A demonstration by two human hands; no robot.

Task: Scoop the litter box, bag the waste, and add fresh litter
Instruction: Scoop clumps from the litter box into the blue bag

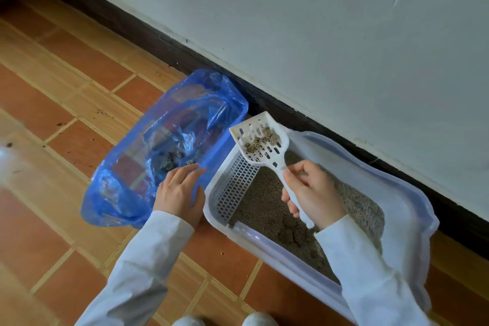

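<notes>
Terracotta tiled floor (pixel 66 66), dark skirting (pixel 148 32), pale wall (pixel 317 21).

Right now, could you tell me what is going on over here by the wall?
A person is cleaning a litter box. The right hand grips a white slotted scoop holding a few clumps, raised over the box's corner. The left hand rests on the rim of an open blue bag, which already holds some waste.

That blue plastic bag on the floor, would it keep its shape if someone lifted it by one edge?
Probably not. The blue bag looks thin, see-through and crumpled, so it would likely sag and fold. The left hand rests on its rim, seemingly keeping the mouth open. With only a few clumps inside, it is probably light and easily shifted.
</notes>
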